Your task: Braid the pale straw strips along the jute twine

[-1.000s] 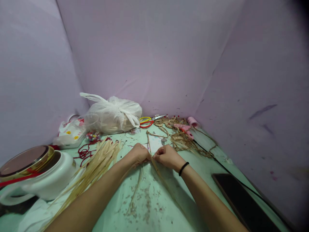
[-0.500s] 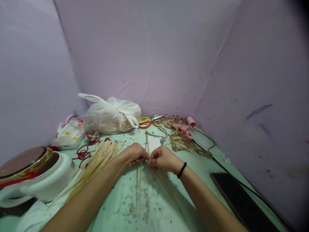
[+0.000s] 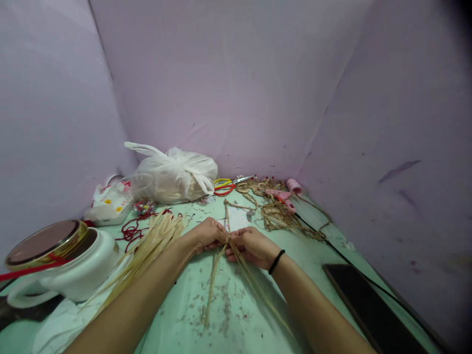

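My left hand (image 3: 211, 235) and my right hand (image 3: 250, 246) meet over the middle of the table, their fingers closed on a thin braided cord (image 3: 227, 216) of straw-like fibre. Beyond my fingers the cord runs away and bends right toward a brown heap of braid (image 3: 276, 216). Loose fibre strands (image 3: 258, 287) hang from the pinch toward me, one group to the left and another to the right. A black band circles my right wrist. Left of my left arm lies a bundle of pale dry strands (image 3: 158, 236).
At the back stand a tied white plastic bag (image 3: 173, 177), scissors (image 3: 224, 187), a pink glue gun (image 3: 280, 195) and a pink thread spool (image 3: 294, 186). A white pot (image 3: 88, 268) with a round gold-rimmed object is at left. A black flat slab (image 3: 368, 305) and a cable lie right.
The loose strands below my fingers have spread apart and show more clearly. My right hand has turned slightly, and the whole view has shifted a little.
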Available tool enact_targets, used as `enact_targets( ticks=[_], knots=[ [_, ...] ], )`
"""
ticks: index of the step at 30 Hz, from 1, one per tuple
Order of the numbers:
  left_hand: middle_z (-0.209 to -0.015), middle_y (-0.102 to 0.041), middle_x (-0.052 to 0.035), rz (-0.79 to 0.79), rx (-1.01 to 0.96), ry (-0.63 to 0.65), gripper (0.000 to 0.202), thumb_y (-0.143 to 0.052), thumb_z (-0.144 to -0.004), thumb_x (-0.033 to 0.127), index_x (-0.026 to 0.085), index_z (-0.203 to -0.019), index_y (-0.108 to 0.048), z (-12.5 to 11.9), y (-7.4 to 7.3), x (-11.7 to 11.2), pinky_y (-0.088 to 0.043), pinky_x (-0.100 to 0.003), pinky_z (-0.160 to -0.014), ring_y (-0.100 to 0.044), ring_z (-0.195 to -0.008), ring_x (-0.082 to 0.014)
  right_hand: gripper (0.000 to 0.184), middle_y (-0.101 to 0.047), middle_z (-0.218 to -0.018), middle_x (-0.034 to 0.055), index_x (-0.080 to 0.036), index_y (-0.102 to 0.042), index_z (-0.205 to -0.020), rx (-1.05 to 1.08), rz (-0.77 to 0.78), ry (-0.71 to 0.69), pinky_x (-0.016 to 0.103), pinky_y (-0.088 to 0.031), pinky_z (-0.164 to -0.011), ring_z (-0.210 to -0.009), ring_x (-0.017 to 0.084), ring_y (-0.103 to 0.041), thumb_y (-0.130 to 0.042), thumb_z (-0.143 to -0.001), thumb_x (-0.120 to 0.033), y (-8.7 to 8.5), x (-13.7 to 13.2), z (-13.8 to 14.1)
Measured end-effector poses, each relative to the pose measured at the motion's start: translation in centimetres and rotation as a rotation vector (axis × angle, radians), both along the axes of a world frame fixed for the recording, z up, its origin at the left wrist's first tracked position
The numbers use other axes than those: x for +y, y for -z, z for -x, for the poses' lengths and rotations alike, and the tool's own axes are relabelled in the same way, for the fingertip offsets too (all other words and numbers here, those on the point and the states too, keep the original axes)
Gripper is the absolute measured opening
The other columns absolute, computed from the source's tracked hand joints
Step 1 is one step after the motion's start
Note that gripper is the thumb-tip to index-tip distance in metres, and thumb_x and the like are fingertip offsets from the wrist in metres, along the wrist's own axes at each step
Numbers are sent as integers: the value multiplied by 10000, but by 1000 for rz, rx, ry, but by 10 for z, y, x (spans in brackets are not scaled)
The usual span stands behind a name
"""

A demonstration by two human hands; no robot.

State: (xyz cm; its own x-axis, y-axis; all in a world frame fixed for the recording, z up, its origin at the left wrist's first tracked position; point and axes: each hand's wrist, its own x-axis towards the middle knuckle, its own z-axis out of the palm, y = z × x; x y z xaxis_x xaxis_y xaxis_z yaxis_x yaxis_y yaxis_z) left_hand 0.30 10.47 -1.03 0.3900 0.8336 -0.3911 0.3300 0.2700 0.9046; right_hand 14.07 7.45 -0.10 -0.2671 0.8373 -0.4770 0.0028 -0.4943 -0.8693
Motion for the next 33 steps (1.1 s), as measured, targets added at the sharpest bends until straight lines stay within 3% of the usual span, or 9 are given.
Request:
enact_targets(
  ticks=[3, 6, 17, 20, 24, 26, 28, 31, 33],
  knots=[
    [-343, -400, 57, -26, 11, -6, 51, -525, -495, 159, 120, -513, -552, -2, 2, -3, -123, -193, -315, -252, -276, -38, 166, -474, -420, -14, -105, -523, -518, -125, -86, 43, 162, -265, -336, -327, 37, -366, -481, -671, -53, 9, -3, 2],
    [-322, -366, 63, -51, 38, -5, 61, -499, -498, 120, 114, -502, -559, -6, 3, -6, -147, -188, -333, -246, -285, -36, 160, -378, -342, -53, -105, -523, -472, -250, -168, 90, 176, -122, -322, -294, 13, -232, -490, -621, -56, 18, -3, 2],
    [-387, -453, 16, -232, 565, 43, 78, -537, -530, 173, 131, -501, -596, -3, -15, -16, -272, -216, -422, -404, -402, -101, 75, -338, -309, -71, -122, -540, -484, -234, -204, 105, 206, -100, -346, -300, 25, -212, -520, -553, -145, 27, -1, 0],
    [-434, -491, -7, -282, 636, 43, 61, -545, -529, 162, 135, -526, -599, -15, -18, -32, -297, -217, -455, -474, -476, -133, 55, -333, -309, -77, -137, -508, -484, -141, -186, 135, 202, -97, -347, -303, 26, -216, -519, -538, -143, 26, -2, 1],
    [-577, -566, -67, -472, 749, -47, 102, -559, -526, 138, 132, -612, -613, -33, -22, -49, -306, -234, -479, -523, -566, -176, 66, -357, -326, -74, -144, -469, -465, -31, -181, 172, 194, -102, -347, -307, 21, -229, -512, -509, -119, 26, -3, 2],
    [-549, -564, -63, -436, 711, 20, 68, -557, -530, 133, 133, -579, -604, -31, -29, -48, -313, -230, -471, -517, -531, -165, 58, -348, -322, -78, -141, -476, -471, -11, -167, 144, 195, -91, -344, -300, 17, -214, -513, -509, -117, 25, -2, 0],
    [-432, -510, -33, -275, 601, 79, 74, -542, -571, 166, 132, -520, -582, -21, -37, -40, -312, -217, -437, -476, -432, -133, 44, -325, -313, -86, -135, -497, -491, -1, -157, 93, 200, -73, -341, -291, 16, -192, -524, -524, -130, 24, -1, -2],
    [-361, -452, 5, -202, 502, -179, 136, -517, -635, 207, 117, -572, -597, -4, -43, -24, -292, -202, -394, -413, -352, -99, 71, -305, -311, -95, -130, -521, -530, 10, -144, 33, 206, -54, -342, -292, 17, -170, -561, -567, -176, 23, 0, -6],
    [-415, -500, 8, -81, 344, -230, 136, -521, -642, 205, 106, -635, -614, 1, -38, -16, -256, -191, -363, -375, -327, -72, 104, -300, -317, -98, -129, -520, -537, 26, -139, 11, 206, -53, -347, -301, 16, -167, -584, -578, -199, 23, 1, -8]
  ],
)
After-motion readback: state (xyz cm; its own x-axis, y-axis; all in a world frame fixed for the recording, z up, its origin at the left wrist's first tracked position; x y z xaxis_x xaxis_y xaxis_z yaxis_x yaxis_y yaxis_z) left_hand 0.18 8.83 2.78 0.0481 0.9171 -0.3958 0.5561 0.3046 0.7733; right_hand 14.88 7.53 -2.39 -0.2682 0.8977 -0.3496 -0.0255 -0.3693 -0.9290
